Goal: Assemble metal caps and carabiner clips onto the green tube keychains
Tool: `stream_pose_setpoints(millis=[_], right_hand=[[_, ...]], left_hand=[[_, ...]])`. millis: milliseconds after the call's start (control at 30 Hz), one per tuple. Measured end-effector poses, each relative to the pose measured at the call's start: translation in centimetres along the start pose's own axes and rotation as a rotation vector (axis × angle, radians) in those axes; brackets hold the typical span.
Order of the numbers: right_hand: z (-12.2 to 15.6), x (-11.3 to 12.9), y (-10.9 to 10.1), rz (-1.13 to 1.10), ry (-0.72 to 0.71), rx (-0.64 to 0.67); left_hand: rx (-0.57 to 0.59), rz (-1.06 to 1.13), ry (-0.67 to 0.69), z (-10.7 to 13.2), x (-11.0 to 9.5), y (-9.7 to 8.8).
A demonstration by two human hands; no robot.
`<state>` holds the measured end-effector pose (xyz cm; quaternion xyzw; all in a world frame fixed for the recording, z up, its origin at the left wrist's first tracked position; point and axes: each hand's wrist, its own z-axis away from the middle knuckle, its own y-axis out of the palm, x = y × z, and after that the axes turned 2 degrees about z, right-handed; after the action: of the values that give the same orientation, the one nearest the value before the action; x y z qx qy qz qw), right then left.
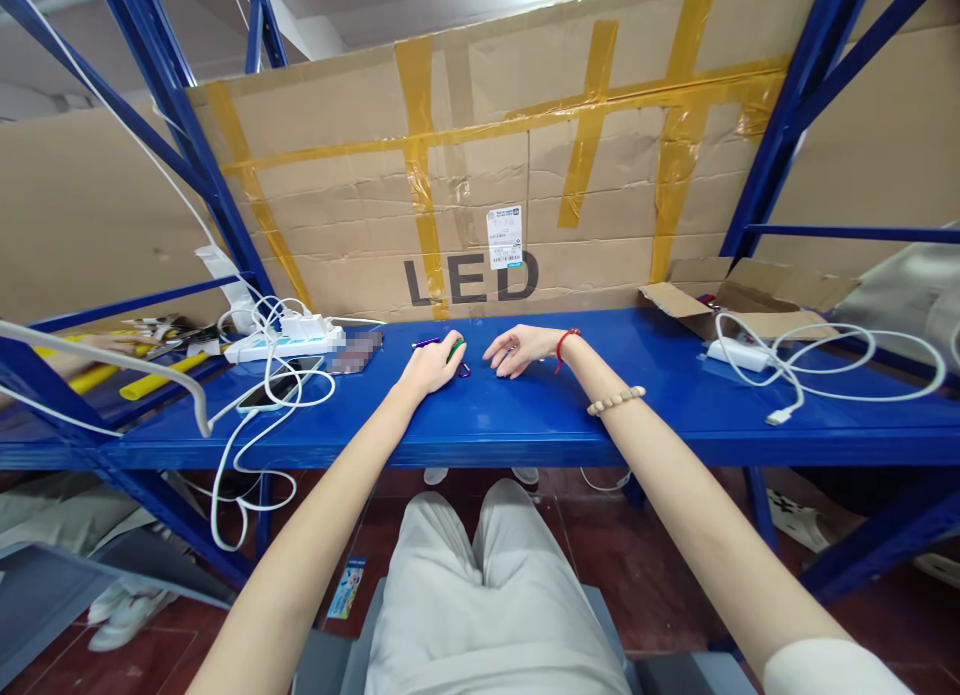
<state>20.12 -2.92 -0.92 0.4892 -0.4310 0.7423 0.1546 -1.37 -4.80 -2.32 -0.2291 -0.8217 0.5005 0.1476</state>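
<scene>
My left hand (433, 363) rests on the blue shelf (525, 415) with its fingers curled round a small green thing (455, 350); a purple clip-like piece (424, 343) pokes out beside it. My right hand (516, 350) lies just to the right, palm down, fingers loosely spread on the shelf and holding nothing. A red string (564, 343) circles its wrist and a beaded bracelet (616, 400) sits further up the forearm. The two hands are a few centimetres apart.
A white power strip (285, 343) with plugs and looping white cables, and a phone (271, 387), lie left of my hands. An open cardboard box (742, 297) and a white charger with cable (739, 353) are at right. A taped cardboard sheet marked LED (472, 175) backs the shelf.
</scene>
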Motion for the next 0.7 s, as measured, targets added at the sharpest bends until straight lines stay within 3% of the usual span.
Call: stream_pose_setpoints(millis=[200,700], right_hand=[[-0.13,-0.18,-0.07,0.043,-0.006,-0.101],[-0.49,-0.61,0.02,0.245,0.009,-0.215]], left_hand=[[-0.004,0.018,-0.002,0.11,-0.04,-0.06],[0.003,0.049,-0.024,0.16,-0.04,-0.19]])
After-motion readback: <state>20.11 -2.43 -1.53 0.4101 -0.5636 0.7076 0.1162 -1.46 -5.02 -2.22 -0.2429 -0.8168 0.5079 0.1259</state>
